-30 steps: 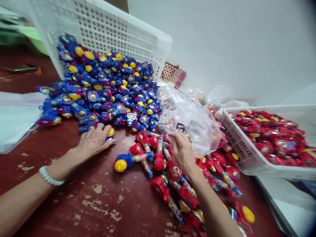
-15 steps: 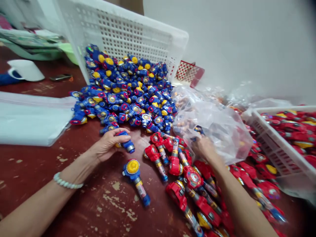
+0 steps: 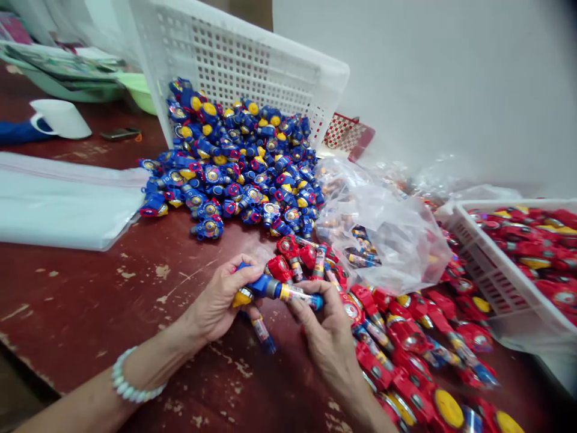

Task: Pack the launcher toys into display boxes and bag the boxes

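Observation:
My left hand (image 3: 219,304), with a beaded bracelet at its wrist, is closed around a blue toy piece (image 3: 265,286) with a yellow disc. The fingers of my right hand (image 3: 329,337) pinch a printed clear tube (image 3: 293,293) with a blue end. The tube's near end meets the grey collar of the blue piece, in line with it; whether it is fastened I cannot tell. Beneath my left hand lies another blue toy with a tube (image 3: 262,334), its head mostly hidden. Several red toys with tubes (image 3: 396,361) lie around my right forearm.
A tipped white basket (image 3: 270,66) spills a heap of blue toy pieces (image 3: 252,174). A clear plastic bag (image 3: 406,240) holds printed tubes (image 3: 363,252). Right, a white crate (image 3: 491,282) holds red toys. A white mug (image 3: 63,118), phone (image 3: 121,133) and plastic sheets (image 3: 67,204) lie left.
My right hand has come out of the bag with a tube and moved left to the blue piece. My left hand has moved right and down, over the blue toy on the table.

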Demonstrator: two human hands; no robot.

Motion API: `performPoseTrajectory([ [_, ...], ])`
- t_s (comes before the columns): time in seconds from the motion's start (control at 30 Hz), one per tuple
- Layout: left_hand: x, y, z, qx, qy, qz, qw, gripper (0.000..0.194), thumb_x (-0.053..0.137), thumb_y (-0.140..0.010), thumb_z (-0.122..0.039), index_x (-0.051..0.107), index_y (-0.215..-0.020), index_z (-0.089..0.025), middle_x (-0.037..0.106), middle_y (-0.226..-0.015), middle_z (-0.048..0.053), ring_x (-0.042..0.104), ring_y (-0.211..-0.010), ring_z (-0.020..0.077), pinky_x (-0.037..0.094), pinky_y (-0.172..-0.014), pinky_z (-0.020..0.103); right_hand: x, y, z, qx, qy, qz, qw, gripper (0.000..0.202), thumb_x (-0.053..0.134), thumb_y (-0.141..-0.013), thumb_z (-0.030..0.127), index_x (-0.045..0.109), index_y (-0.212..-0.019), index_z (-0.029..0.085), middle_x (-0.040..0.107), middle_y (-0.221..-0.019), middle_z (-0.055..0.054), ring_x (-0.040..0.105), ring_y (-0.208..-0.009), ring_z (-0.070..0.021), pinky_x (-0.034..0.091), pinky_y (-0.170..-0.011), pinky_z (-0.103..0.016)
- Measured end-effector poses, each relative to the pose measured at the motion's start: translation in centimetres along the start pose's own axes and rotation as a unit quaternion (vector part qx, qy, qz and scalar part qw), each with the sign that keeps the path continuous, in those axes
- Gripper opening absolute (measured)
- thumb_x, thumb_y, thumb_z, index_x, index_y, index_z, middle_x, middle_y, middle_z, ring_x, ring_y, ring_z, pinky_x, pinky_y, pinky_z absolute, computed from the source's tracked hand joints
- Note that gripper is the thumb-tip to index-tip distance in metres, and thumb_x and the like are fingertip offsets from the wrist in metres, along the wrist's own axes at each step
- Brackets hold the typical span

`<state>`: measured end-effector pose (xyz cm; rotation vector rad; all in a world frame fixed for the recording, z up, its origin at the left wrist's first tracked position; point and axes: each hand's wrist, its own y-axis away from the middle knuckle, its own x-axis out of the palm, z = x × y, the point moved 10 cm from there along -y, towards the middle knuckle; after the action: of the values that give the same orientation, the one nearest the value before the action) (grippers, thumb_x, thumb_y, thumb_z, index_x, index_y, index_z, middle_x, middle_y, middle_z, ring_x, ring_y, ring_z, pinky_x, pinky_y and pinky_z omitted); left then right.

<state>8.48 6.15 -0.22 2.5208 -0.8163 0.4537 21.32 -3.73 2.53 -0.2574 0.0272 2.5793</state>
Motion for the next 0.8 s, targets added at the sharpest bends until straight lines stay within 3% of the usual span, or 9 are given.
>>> performPoseTrajectory([
  [0.13, -0.1, 0.8, -0.4, 0.053, -0.038, -0.009, 0.998, 0.027, 0.065, -0.078, -0.038, 0.046, -0.081, -0.019, 0.05, -0.062, -0.004, 0.046, -0.045, 0.0093, 0.044, -0.034, 0.021, 0.6, 0.9, 2.5, -0.164, 0.159, 0.075, 0.971, 0.025, 0.057, -0.09, 0.028, 0.061, -0.114, 0.023, 0.064, -0.098, -0.003, 0.059, -0.084, -0.016, 0.045, -0.077, -0.027],
  [0.2, -0.1, 1.1, -1.3, 0.104, -0.091, 0.0, 0.99, 0.026, 0.066, -0.078, -0.039, 0.049, -0.083, -0.02, 0.05, -0.066, -0.004, 0.043, -0.044, 0.0078, 0.041, -0.035, 0.019, 0.7, 1.1, 3.2, -0.186, 0.162, 0.098, 0.964, 0.024, 0.056, -0.091, 0.028, 0.062, -0.113, 0.021, 0.065, -0.097, -0.004, 0.059, -0.085, -0.0161, 0.045, -0.076, -0.026],
  [0.27, 0.2, 1.7, -2.7, 0.18, -0.165, 0.012, 0.97, 0.021, 0.066, -0.078, -0.035, 0.053, -0.082, -0.02, 0.053, -0.07, -0.002, 0.047, -0.05, 0.0084, 0.042, -0.042, 0.019, 0.9, 1.1, 3.0, -0.135, 0.134, 0.115, 0.975, 0.022, 0.055, -0.092, 0.033, 0.065, -0.107, 0.02, 0.066, -0.09, -0.002, 0.058, -0.079, -0.0145, 0.044, -0.071, -0.024],
  [0.37, 0.6, 2.8, -4.8, 0.291, -0.247, 0.012, 0.924, 0.012, 0.064, -0.078, -0.028, 0.057, -0.077, -0.019, 0.057, -0.076, 0.001, 0.055, -0.067, 0.0133, 0.047, -0.06, 0.024, 1.6, 1.1, 0.8, 0.033, 0.055, 0.156, 0.986, 0.03, 0.055, -0.09, 0.046, 0.066, -0.094, 0.018, 0.057, -0.07, 0.002, 0.047, -0.058, -0.0093, 0.038, -0.054, -0.02],
  [0.5, 0.7, 2.7, -5.5, 0.326, -0.278, 0.019, 0.903, 0.01, 0.068, -0.071, -0.023, 0.059, -0.073, -0.019, 0.058, -0.074, 0.003, 0.056, -0.071, 0.0161, 0.047, -0.067, 0.027, 4.2, 2.6, -2.6, 0.215, -0.046, 0.274, 0.936, 0.044, 0.053, -0.085, 0.061, 0.058, -0.084, 0.018, 0.028, -0.052, 0.009, 0.018, -0.043, -0.0067, 0.018, -0.038, -0.019],
  [0.57, 0.4, 1.7, -4.4, 0.273, -0.25, 0.022, 0.929, 0.014, 0.069, -0.07, -0.026, 0.058, -0.073, -0.018, 0.057, -0.071, 0.002, 0.053, -0.062, 0.013, 0.046, -0.057, 0.024, 3.8, 1.6, -2.2, 0.13, 0.032, 0.256, 0.957, 0.041, 0.05, -0.088, 0.057, 0.06, -0.088, 0.017, 0.041, -0.059, 0.005, 0.031, -0.047, -0.0085, 0.028, -0.042, -0.02],
  [0.63, -0.6, 0.5, -2.7, 0.186, -0.174, -0.007, 0.967, 0.02, 0.069, -0.072, -0.033, 0.055, -0.076, -0.019, 0.052, -0.064, -0.002, 0.046, -0.048, 0.0089, 0.04, -0.043, 0.02, 2.7, 0.4, 0.1, -0.058, 0.195, 0.17, 0.964, 0.03, 0.048, -0.092, 0.042, 0.061, -0.103, 0.017, 0.058, -0.08, -0.004, 0.05, -0.063, -0.014, 0.039, -0.055, -0.023],
  [0.7, -1.4, -0.2, -1.1, 0.106, -0.094, -0.048, 0.989, 0.026, 0.069, -0.072, -0.038, 0.05, -0.077, -0.02, 0.046, -0.057, -0.006, 0.036, -0.039, 0.0063, 0.029, -0.032, 0.016, 2.8, 0.8, 2.4, -0.22, 0.323, 0.11, 0.914, 0.026, 0.045, -0.094, 0.03, 0.058, -0.112, 0.017, 0.062, -0.091, -0.009, 0.057, -0.074, -0.0187, 0.042, -0.062, -0.026],
  [0.8, -1.4, -0.4, 0.0, 0.035, -0.037, -0.071, 0.996, 0.031, 0.07, -0.068, -0.036, 0.044, -0.073, -0.021, 0.042, -0.052, -0.007, 0.032, -0.037, 0.0056, 0.022, -0.029, 0.014, 3.4, 1.7, 3.7, -0.329, 0.36, 0.095, 0.868, 0.02, 0.042, -0.095, 0.025, 0.056, -0.105, 0.015, 0.061, -0.078, -0.007, 0.057, -0.067, -0.0187, 0.041, -0.059, -0.027],
])
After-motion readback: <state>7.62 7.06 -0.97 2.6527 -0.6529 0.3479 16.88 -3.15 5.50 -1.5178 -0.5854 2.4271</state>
